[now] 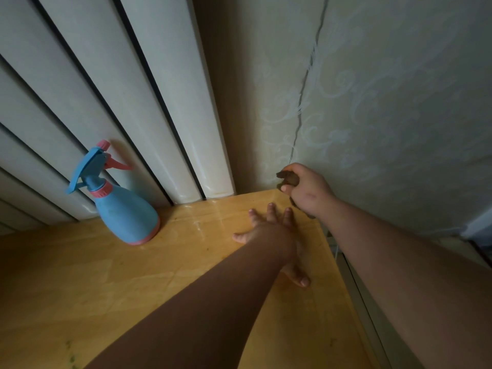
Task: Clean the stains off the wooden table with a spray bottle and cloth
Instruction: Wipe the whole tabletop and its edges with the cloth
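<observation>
The cloth is a small, dark brown, crumpled wad, bunched in the right hand, whose fingers curl tightly round it just above the far right corner of the wooden table, close to the patterned wall. The left hand lies flat on the yellow tabletop with fingers spread, holding nothing. The spray bottle, blue with pink trim and trigger, stands upright at the table's far left against the white radiator.
</observation>
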A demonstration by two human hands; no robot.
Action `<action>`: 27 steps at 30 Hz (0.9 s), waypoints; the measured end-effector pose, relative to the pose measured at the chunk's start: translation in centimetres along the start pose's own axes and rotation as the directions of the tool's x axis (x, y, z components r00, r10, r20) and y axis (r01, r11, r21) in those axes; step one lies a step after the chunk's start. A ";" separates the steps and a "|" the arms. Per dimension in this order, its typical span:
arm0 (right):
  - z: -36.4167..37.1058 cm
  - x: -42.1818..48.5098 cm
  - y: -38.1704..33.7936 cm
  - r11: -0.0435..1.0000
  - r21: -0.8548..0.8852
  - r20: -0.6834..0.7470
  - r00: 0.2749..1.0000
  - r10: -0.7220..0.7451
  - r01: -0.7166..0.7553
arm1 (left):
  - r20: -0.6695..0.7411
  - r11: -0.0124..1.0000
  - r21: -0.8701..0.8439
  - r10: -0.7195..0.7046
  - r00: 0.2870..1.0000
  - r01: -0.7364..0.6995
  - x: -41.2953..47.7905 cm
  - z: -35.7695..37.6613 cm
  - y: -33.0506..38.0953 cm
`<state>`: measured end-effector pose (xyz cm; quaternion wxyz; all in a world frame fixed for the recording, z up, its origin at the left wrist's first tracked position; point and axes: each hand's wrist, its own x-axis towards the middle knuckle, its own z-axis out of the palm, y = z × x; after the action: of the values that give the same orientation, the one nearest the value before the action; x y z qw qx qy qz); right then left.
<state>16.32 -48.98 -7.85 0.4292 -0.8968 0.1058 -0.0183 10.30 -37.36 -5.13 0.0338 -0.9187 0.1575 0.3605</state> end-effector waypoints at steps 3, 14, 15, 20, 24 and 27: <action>0.2 0.0 -0.3 0.981 0.180 -0.050 0.995 0.084 -0.074 | -0.002 1.000 0.000 0.001 1.000 -0.001 0.1 0.0 0.0; -1.0 0.7 -0.9 0.391 0.914 -0.138 0.826 0.546 -0.106 | -0.010 1.000 -0.012 0.012 1.000 -0.012 -0.1 0.0 -0.1; -1.1 0.9 -1.0 0.376 0.920 -0.130 0.821 0.557 -0.110 | -0.011 1.000 -0.012 0.011 1.000 -0.011 -0.1 0.0 -0.1; -0.2 0.7 -0.6 0.923 0.356 -0.261 0.933 0.248 -0.146 | -0.011 1.000 -0.003 0.010 1.000 -0.010 0.0 0.0 -0.1; 1.9 -0.2 1.6 0.984 -0.172 0.047 0.998 0.050 -0.041 | -0.009 1.000 0.007 0.004 1.000 -0.004 0.0 0.1 0.0; 2.3 -0.5 1.8 0.976 -0.205 -0.028 0.997 0.070 -0.074 | -0.014 1.000 0.011 0.004 1.000 -0.003 0.2 0.1 -0.2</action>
<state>15.77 -48.15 -10.66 0.3333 -0.9318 0.1440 -0.0009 10.39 -37.22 -5.37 0.0369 -0.9208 0.1612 0.3532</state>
